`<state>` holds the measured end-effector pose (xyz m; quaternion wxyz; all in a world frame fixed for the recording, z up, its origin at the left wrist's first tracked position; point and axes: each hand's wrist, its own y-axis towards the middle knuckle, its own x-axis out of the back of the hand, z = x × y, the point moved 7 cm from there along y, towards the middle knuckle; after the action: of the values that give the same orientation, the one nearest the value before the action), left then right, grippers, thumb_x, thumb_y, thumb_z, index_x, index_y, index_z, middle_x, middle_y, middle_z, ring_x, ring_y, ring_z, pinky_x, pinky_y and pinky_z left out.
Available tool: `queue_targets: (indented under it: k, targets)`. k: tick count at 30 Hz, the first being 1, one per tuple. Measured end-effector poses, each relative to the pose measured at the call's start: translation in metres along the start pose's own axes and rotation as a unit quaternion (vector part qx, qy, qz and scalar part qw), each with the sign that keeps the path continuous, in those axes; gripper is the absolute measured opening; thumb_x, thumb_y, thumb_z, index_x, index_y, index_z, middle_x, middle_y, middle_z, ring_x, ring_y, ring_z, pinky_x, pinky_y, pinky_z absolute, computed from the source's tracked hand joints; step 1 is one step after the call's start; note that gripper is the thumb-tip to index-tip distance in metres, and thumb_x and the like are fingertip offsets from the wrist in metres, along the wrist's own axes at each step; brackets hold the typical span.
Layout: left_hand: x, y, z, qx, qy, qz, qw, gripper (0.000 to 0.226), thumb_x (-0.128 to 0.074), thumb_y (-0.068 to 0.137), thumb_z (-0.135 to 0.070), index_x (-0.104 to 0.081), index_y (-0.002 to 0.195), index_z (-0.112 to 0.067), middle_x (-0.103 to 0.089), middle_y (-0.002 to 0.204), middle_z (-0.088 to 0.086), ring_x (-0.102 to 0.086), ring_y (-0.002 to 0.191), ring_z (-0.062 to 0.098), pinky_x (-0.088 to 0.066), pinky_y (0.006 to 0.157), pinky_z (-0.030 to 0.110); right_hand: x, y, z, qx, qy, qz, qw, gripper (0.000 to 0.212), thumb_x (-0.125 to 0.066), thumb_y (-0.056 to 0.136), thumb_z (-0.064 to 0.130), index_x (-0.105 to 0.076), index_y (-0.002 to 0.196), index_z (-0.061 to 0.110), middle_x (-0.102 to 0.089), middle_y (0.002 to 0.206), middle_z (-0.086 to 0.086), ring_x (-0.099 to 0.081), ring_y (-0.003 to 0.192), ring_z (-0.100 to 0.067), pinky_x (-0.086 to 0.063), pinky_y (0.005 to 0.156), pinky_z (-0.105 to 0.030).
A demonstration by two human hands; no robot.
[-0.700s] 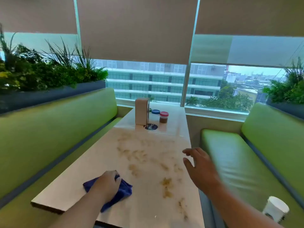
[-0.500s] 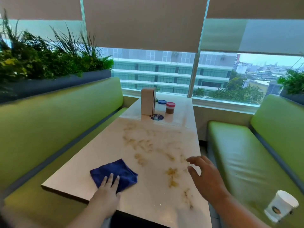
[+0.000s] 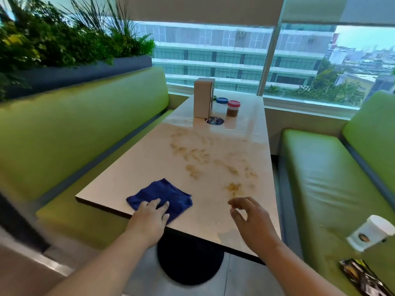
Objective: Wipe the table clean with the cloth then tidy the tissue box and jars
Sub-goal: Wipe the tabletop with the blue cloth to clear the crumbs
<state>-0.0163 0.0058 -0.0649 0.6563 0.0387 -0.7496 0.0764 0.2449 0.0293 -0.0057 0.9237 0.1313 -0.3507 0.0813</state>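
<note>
Change: the right hand (image 3: pixel 252 223) has come back toward the near end of the table (image 3: pixel 139 167). The left hand (image 3: pixel 149 218) is placed as it was half a second ago, on the near edge of the cloth (image 3: pixel 162 194).
Left hand: fingers straight and close together, lying flat on the blue cloth, nothing curled round it.
Cloth: spread out at the near left of the tabletop, close to the edge, short of the mess.
Right hand: over the near right part of the table, fingers loosely bent and a little apart, thumb near the forefinger, holding nothing. Touching the top or not? Cannot tell.
Stains (image 3: pixel 205 154): brown smears across the middle of the table, running down toward the right hand.
Tissue box (image 3: pixel 203 98): upright at the far end by the window.
Jars: blue-lidded jar (image 3: pixel 221 104) just beside the box, red-lidded jar (image 3: pixel 233 108) just right of that, brown contents inside.
Sticker (image 3: pixel 214 121): dark round one on the top, in front of the box.
Right bench (image 3: pixel 320 178): paper cup (image 3: pixel 370 232) on the green seat, dark packet (image 3: pixel 361 276) nearer the camera.
</note>
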Motion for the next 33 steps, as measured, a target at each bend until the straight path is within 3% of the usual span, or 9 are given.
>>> queue_targets:
  k: [4, 6, 14, 17, 20, 25, 27, 29, 33]
  targets:
    - [-0.002, -0.001, 0.000, -0.006, 0.006, 0.034, 0.999, 0.077, -0.045, 0.081, -0.067, -0.025, 0.146, -0.029, -0.024, 0.152, 0.000, -0.024, 0.133, 0.025, -0.025, 0.110, 0.035, -0.008, -0.013, -0.001, -0.013, 0.005, 0.041, 0.999, 0.018, -0.057, 0.093, 0.022, -0.060, 0.099, 0.039, -0.055, 0.104, 0.024, -0.050, 0.102, 0.005, -0.038, 0.089, -0.015]
    - [-0.001, -0.001, -0.002, -0.017, 0.019, 0.045, 0.999, 0.082, -0.051, 0.078, -0.068, -0.025, 0.146, -0.029, -0.026, 0.150, -0.001, -0.024, 0.132, 0.024, -0.027, 0.109, 0.035, -0.005, -0.014, -0.003, -0.019, 0.014, 0.042, 0.999, 0.017, -0.057, 0.093, 0.022, -0.062, 0.098, 0.037, -0.055, 0.104, 0.025, -0.050, 0.101, 0.006, -0.040, 0.088, -0.017]
    - [0.014, -0.015, -0.017, -0.079, -0.040, -0.024, 0.996, 0.040, -0.053, 0.084, -0.022, -0.057, 0.124, -0.030, -0.055, 0.119, -0.008, -0.045, 0.114, 0.015, -0.044, 0.089, 0.031, -0.022, -0.014, -0.014, -0.028, 0.064, 0.091, 0.993, 0.017, -0.057, 0.093, 0.019, -0.066, 0.096, 0.033, -0.059, 0.100, 0.021, -0.051, 0.095, 0.010, -0.040, 0.082, -0.015]
    - [0.038, -0.015, -0.032, -0.081, -0.093, -0.043, 0.991, 0.031, -0.047, 0.079, -0.023, -0.067, 0.101, -0.030, -0.064, 0.102, -0.008, -0.057, 0.101, 0.016, -0.048, 0.081, 0.032, -0.019, -0.006, -0.018, -0.042, 0.090, 0.103, 0.990, 0.017, -0.057, 0.093, 0.021, -0.066, 0.094, 0.034, -0.060, 0.099, 0.020, -0.054, 0.093, 0.006, -0.043, 0.084, -0.019]
    - [0.074, -0.015, -0.052, -0.087, -0.158, -0.069, 0.981, 0.039, -0.042, 0.073, -0.027, -0.066, 0.104, -0.025, -0.065, 0.102, -0.003, -0.059, 0.096, 0.018, -0.046, 0.082, 0.030, -0.005, 0.006, -0.016, -0.037, 0.098, 0.097, 0.990, 0.015, -0.058, 0.092, 0.024, -0.065, 0.097, 0.036, -0.060, 0.103, 0.019, -0.056, 0.094, 0.000, -0.046, 0.088, -0.024]
    - [0.126, -0.013, -0.108, -0.146, -0.286, -0.073, 0.944, 0.021, -0.061, 0.087, -0.016, -0.065, 0.101, -0.031, -0.063, 0.099, -0.015, -0.056, 0.093, 0.001, -0.041, 0.084, 0.019, 0.044, 0.044, -0.001, -0.045, 0.212, 0.076, 0.973, 0.014, -0.059, 0.092, 0.029, -0.064, 0.100, 0.039, -0.065, 0.109, 0.014, -0.058, 0.099, 0.004, -0.040, 0.078, -0.003]
    - [0.138, -0.014, -0.136, -0.186, -0.316, -0.055, 0.929, 0.020, -0.064, 0.085, -0.016, -0.066, 0.097, -0.033, -0.062, 0.094, -0.016, -0.056, 0.092, 0.001, -0.042, 0.079, 0.016, 0.056, 0.059, 0.007, -0.037, 0.269, 0.135, 0.953, 0.025, -0.057, 0.089, 0.043, -0.065, 0.110, 0.033, -0.067, 0.113, 0.011, -0.058, 0.107, 0.000, -0.044, 0.096, -0.020]
    - [0.147, -0.015, -0.163, -0.225, -0.323, -0.044, 0.918, 0.018, -0.066, 0.084, -0.016, -0.069, 0.095, -0.031, -0.060, 0.092, -0.013, -0.056, 0.091, 0.004, -0.044, 0.077, 0.017, 0.058, 0.066, 0.016, -0.030, 0.317, 0.242, 0.917, 0.056, -0.053, 0.079, 0.061, -0.061, 0.121, 0.025, -0.067, 0.116, 0.007, -0.058, 0.112, -0.008, -0.041, 0.104, -0.035]
    - [0.162, -0.010, -0.192, -0.253, -0.360, -0.085, 0.894, 0.023, -0.067, 0.081, -0.013, -0.069, 0.091, -0.033, -0.061, 0.087, -0.012, -0.057, 0.088, 0.007, -0.047, 0.077, 0.021, 0.052, 0.057, 0.023, -0.032, 0.341, 0.383, 0.858, 0.072, -0.066, 0.067, 0.069, -0.061, 0.119, 0.020, -0.066, 0.114, -0.009, -0.062, 0.106, -0.026, -0.049, 0.092, -0.038]
